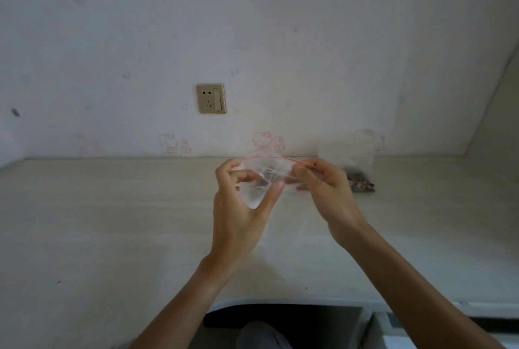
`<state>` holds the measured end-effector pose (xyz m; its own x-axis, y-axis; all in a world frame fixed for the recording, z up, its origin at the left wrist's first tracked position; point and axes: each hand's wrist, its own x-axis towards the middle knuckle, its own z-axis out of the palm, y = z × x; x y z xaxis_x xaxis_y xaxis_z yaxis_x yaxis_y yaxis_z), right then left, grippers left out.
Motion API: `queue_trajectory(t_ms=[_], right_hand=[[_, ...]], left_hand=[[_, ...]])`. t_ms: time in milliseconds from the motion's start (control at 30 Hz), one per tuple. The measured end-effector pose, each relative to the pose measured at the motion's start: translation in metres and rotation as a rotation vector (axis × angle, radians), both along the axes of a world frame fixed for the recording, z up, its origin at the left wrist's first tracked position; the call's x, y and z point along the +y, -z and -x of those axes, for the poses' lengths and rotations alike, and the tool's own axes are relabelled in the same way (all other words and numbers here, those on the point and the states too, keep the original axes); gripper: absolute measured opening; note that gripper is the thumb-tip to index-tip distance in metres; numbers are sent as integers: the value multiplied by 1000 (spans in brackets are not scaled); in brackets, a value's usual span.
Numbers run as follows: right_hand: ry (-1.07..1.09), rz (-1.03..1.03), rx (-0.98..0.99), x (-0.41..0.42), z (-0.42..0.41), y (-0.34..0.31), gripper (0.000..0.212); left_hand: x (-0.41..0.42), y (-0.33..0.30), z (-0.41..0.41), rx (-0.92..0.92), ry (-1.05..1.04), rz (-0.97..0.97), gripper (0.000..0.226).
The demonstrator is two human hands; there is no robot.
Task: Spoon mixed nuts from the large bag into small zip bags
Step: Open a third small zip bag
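Pinching small zip bag (262, 173): left hand (238, 208), right hand (327, 188) | large bag (361, 183) blurred

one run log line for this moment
left hand: holds small zip bag | right hand: pinches its red-striped top | bag: looks empty | large nut bag: on desk

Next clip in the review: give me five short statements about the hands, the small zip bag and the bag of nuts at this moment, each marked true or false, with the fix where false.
1. Both hands hold the small zip bag above the desk. True.
2. The small zip bag is full of nuts. False: it looks clear and empty.
3. The large bag of nuts sits at the back of the desk, beyond the right hand. True.
4. The left hand holds a spoon. False: it pinches the small zip bag; no spoon is in view.
5. A plug sits in the wall socket. False: the socket is bare.
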<state>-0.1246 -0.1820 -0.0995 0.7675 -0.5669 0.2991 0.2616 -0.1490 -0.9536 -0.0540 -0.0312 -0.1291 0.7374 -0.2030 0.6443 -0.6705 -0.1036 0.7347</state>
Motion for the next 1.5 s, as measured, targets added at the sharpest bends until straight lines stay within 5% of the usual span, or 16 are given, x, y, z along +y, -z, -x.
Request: queue_trajectory(t_ms=[133, 333, 567, 833, 967, 1233, 1500], right_hand=[[-32, 101, -41, -2, 7, -6, 20], [-53, 163, -39, 4, 9, -15, 18], [68, 115, 91, -3, 8, -13, 18], [344, 486, 232, -14, 13, -12, 12], [180, 170, 178, -14, 15, -14, 8], [-77, -401, 16, -15, 18, -14, 9], [-358, -800, -8, -14, 12, -21, 17]], left_hand=[[-4, -21, -5, 334, 52, 100, 50], [1, -28, -9, 265, 53, 11, 6], [11, -24, -12, 270, 12, -2, 25], [18, -27, -15, 239, -35, 52, 14], [17, -32, -13, 427, 75, 196, 2], [18, -37, -13, 918, 522, 557, 16], [13, -34, -17, 1112, 645, 529, 15]])
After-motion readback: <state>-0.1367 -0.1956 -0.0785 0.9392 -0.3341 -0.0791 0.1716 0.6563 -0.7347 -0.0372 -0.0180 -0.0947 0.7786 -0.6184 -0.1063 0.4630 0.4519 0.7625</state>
